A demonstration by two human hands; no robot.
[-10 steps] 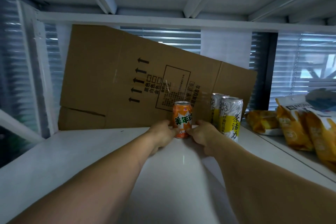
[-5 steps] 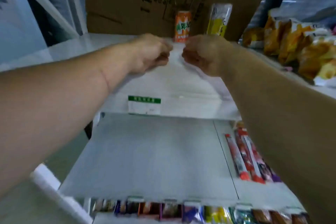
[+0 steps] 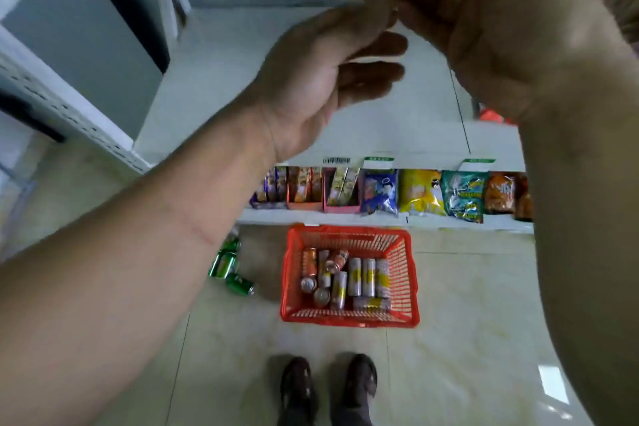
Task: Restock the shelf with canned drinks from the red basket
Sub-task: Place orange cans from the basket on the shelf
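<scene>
The red basket [image 3: 349, 316] stands on the tiled floor in front of my feet. In it lie several cans: orange ones [image 3: 308, 261] at the left and silver-and-yellow ones [image 3: 368, 277] at the right. My left hand [image 3: 321, 79] hangs high over the white shelf [image 3: 214, 79], fingers relaxed and empty. My right hand [image 3: 484, 10] is raised beside it at the top, fingers loosely curled, nothing in it. Both hands are blurred. The cans placed on the upper shelf are out of view.
Green cans [image 3: 230, 270] lie on the floor left of the basket. A low shelf [image 3: 345, 216] behind the basket carries snack boxes and bags [image 3: 420, 192]. My two shoes [image 3: 326, 387] stand on the floor below the basket.
My view has swung from the upper shelf down to the floor. Both hands let go of the orange can and drew back from the shelf, empty.
</scene>
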